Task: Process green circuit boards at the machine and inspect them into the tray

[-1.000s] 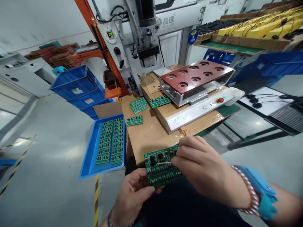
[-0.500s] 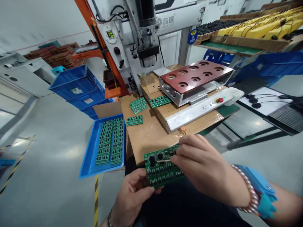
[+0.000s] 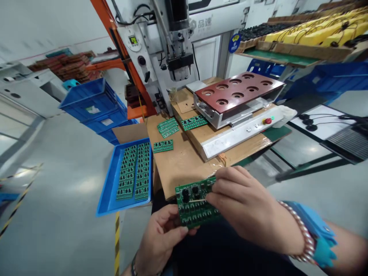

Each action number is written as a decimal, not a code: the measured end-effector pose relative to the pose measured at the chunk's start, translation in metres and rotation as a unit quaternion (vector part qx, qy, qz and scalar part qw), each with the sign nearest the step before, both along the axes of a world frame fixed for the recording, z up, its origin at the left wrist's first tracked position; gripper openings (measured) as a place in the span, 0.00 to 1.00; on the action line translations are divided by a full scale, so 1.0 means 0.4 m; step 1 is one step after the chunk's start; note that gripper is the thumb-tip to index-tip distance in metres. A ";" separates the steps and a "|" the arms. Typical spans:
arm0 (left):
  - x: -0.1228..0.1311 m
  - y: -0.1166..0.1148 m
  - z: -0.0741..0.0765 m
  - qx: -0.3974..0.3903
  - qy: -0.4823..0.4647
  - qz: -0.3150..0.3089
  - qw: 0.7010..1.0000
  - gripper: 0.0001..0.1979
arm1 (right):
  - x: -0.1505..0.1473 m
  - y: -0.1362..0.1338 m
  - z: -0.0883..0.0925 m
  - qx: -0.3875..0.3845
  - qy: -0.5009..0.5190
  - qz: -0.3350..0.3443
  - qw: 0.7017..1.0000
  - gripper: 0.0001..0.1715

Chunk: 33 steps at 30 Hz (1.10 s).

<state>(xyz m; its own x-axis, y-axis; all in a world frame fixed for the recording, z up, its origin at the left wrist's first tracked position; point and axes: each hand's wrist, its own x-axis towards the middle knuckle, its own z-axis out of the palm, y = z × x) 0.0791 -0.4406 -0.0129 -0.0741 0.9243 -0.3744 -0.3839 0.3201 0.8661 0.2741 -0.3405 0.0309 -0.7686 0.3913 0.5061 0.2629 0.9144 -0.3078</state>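
Observation:
A green circuit board (image 3: pixel 195 214) with black round blobs and rows of small parts is tilted toward me above my lap. My left hand (image 3: pixel 163 234) grips its lower left corner, thumb on the front edge. In my right hand (image 3: pixel 247 207), closed in a pinch, is a thin wooden stick (image 3: pixel 197 200). The stick's tip lies at the lower edge of the large black blob (image 3: pixel 185 195) on the board's left. My right fingers cover the upper right part of the board.
Several circuit boards (image 3: pixel 163 146) lie on the brown worktable (image 3: pixel 184 165). A blue tray (image 3: pixel 107 191) holding rows of boards sits at the left. Behind stands a machine with a red-brown fixture plate (image 3: pixel 230 92) and a red button (image 3: pixel 268 121). Blue crates (image 3: pixel 89 103) are stacked far left.
The stick's tip has shifted slightly down along the black blob, and my right hand has moved a little with it. My left hand keeps the board nearly still.

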 end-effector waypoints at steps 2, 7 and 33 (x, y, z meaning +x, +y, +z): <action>-0.001 0.000 0.000 0.000 0.001 -0.006 1.000 0.09 | -0.001 0.002 0.001 0.000 -0.007 0.001 1.000 0.09; 0.001 -0.001 0.001 -0.007 0.004 0.006 1.000 0.11 | 0.002 0.006 0.006 -0.001 -0.010 -0.014 1.000 0.09; 0.010 -0.002 0.015 -0.006 0.007 0.000 1.000 0.11 | -0.003 0.021 0.015 0.008 0.015 -0.014 1.000 0.09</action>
